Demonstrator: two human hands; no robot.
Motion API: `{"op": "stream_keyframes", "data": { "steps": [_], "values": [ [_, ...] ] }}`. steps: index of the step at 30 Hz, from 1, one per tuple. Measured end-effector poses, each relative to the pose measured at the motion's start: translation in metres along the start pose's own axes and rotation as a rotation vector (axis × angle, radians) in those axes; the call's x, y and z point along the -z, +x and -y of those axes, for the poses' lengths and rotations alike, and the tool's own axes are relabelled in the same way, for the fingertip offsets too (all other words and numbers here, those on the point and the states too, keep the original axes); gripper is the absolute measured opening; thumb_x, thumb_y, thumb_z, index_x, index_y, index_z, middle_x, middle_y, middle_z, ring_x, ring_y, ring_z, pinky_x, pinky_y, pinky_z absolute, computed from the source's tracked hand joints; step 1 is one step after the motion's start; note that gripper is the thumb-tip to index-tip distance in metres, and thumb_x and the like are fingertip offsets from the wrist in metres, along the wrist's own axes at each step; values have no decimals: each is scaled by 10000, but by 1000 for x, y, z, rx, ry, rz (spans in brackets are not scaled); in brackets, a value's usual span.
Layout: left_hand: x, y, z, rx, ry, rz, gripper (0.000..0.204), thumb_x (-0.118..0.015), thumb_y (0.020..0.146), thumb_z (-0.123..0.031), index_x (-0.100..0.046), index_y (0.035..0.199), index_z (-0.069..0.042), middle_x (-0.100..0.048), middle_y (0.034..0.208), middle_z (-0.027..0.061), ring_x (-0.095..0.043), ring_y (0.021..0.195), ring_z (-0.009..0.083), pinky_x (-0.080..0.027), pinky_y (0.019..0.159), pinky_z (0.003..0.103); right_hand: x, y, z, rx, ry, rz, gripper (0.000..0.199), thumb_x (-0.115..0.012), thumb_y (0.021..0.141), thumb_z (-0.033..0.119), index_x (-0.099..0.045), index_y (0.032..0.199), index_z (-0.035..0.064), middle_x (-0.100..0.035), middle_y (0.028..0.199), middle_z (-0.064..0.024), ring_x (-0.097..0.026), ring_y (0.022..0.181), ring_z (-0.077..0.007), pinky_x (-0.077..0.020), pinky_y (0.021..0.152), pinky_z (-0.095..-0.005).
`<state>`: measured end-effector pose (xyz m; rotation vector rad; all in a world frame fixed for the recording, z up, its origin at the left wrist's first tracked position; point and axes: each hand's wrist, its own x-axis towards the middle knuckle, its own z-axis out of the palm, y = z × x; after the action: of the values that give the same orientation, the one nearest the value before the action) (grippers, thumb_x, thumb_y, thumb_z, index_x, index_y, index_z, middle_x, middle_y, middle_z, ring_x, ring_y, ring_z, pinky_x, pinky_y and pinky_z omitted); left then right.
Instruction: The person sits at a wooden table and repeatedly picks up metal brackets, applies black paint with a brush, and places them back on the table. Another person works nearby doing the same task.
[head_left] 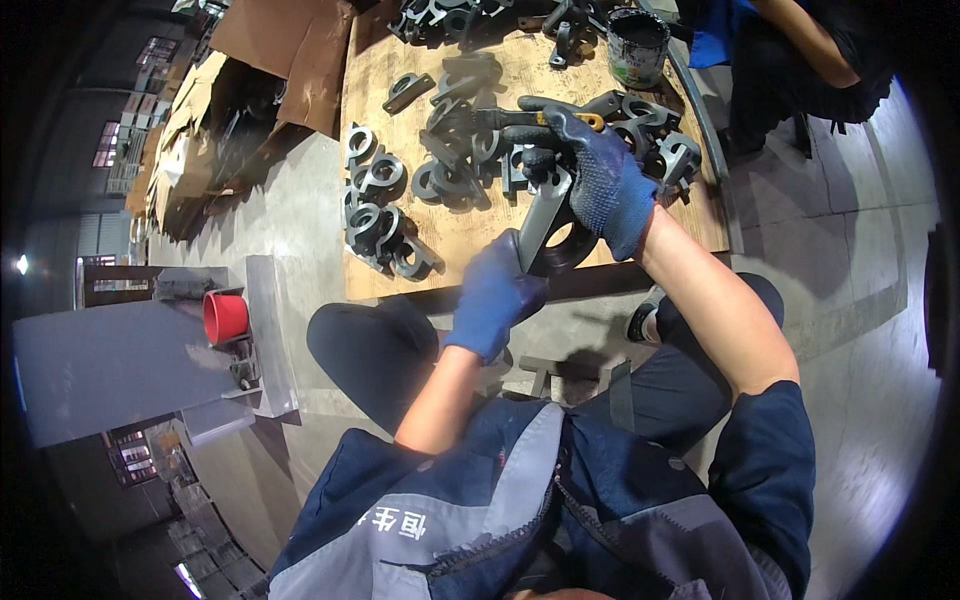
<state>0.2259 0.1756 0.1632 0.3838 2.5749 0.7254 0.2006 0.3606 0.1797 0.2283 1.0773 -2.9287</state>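
Note:
Both my hands wear blue work gloves. My left hand (492, 295) is closed around the lower end of a metal bearing bracket (543, 218), which has a flat grey face and a dark ring. The bracket is tilted above the table's near edge. My right hand (605, 180), its glove fingertips darkened, is closed on a paintbrush (490, 119) with a black and orange handle; the brush head points left. This hand is right beside the bracket's upper end; whether it touches the bracket I cannot tell. Several similar ring brackets (378, 175) lie on the wooden tabletop (380, 290).
A paint-smeared bucket (638, 48) stands at the table's far right. More dark brackets (460, 20) crowd the far edge. Cardboard (280, 50) rises at the far left. A red bucket (226, 318) sits left on a grey surface. Another person's arm (815, 40) shows at top right.

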Motion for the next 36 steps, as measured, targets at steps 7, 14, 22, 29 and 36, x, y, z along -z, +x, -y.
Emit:
{"op": "stream_keyframes", "data": {
  "steps": [7,14,22,29,36],
  "values": [
    [25,3,14,89,-98,-417,300,-690,712,-136,-590,965,-10,-668,895,220,-666,858,382,-521,740,428,-4,-7,18,141,33,148,454,-446,1020,307,-448,1386,38,-616,1224,-161,-585,1178,-255,-451,1036,-370],
    [94,-5,31,1,-133,-919,200,-662,796,-15,-573,975,-3,-689,860,82,-651,808,140,-503,732,261,-23,-35,40,268,-255,145,427,-527,981,312,-554,1273,3,-678,1006,-127,-665,934,-198,-543,844,-310],
    [106,-28,19,-80,-85,-865,260,-656,773,36,-552,1007,-4,-663,918,94,-645,855,162,-502,771,269,-74,-49,18,262,-517,325,306,-575,959,179,-623,1210,10,-674,1138,-110,-688,950,-193,-509,907,-314],
    [98,-32,23,-97,-218,-819,310,-647,747,64,-552,1035,-2,-650,949,74,-617,865,145,-488,787,260,-77,-47,13,278,-620,378,332,-618,941,169,-611,1229,3,-668,1154,-109,-677,970,-177,-515,890,-308],
    [85,-28,31,-110,-328,-735,388,-614,705,109,-551,1074,9,-641,979,65,-600,875,142,-482,807,252,-73,-51,14,207,-664,365,320,-608,945,215,-644,1191,13,-704,1051,-95,-678,925,-165,-499,884,-307]
  ]
}}
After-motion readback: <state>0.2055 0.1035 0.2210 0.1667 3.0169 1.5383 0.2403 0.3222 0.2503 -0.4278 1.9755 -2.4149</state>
